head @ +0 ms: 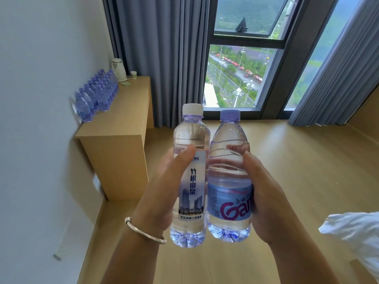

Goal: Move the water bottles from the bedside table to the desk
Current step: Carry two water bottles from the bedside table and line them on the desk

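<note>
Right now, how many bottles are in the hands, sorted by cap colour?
White-capped bottle, in the left hand: 1
Purple-capped bottle, in the right hand: 1
Total: 2

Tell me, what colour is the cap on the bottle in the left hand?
White, seen in the head view: the left-hand bottle has a white cap.

On the white-capped bottle [189, 175], a tall label is printed with the vertical characters 竹根山泉; a smaller line beneath a picture of buildings cannot be read. On the purple-capped bottle [229, 177], magenta letters "Ga" are shown on a blue label. The same lettering is seen, blurred, on the row of bottles [96, 95] on the surface [123, 111].
</note>
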